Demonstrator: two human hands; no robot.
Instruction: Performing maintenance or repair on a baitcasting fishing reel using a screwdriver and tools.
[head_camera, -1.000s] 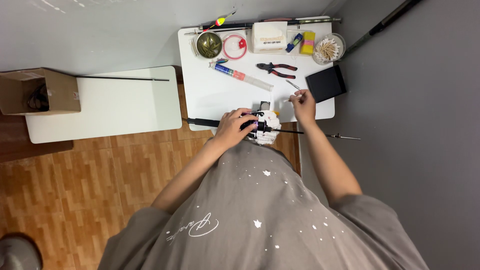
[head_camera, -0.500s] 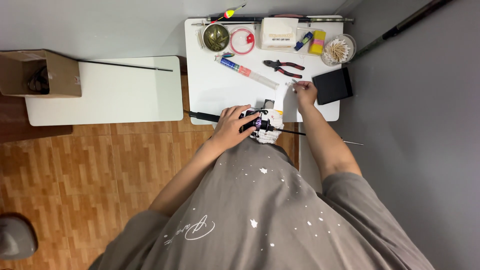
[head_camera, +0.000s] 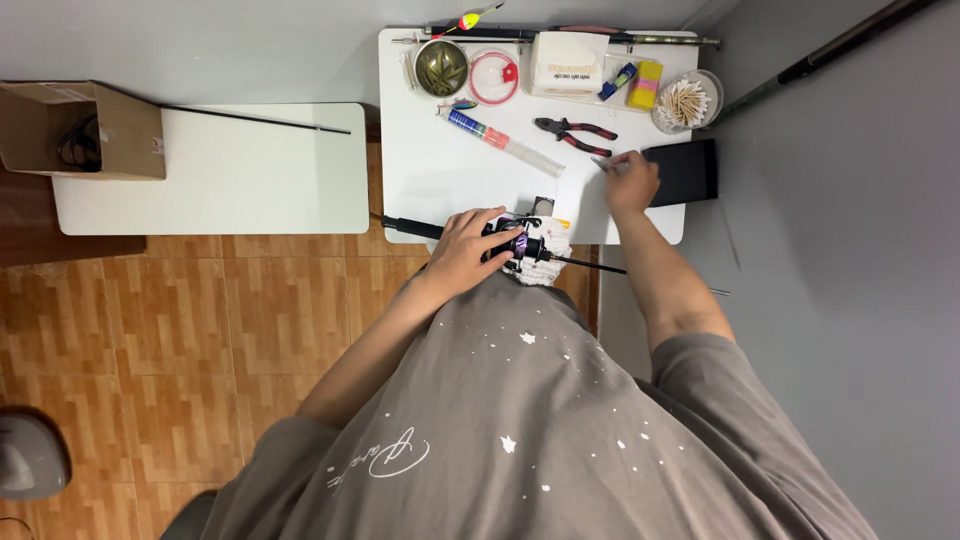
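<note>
1. White tabletop stands over a brown wood floor.
2. A black and purple fishing reel sits on a thin dark rod at the near edge.
3. Left hand wraps around the reel.
4. Right hand pinches a small thin tool near the red pliers.

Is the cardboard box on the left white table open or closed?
Open. The cardboard box lies tipped on its side, its opening showing a dark inside with something black in it.
</note>
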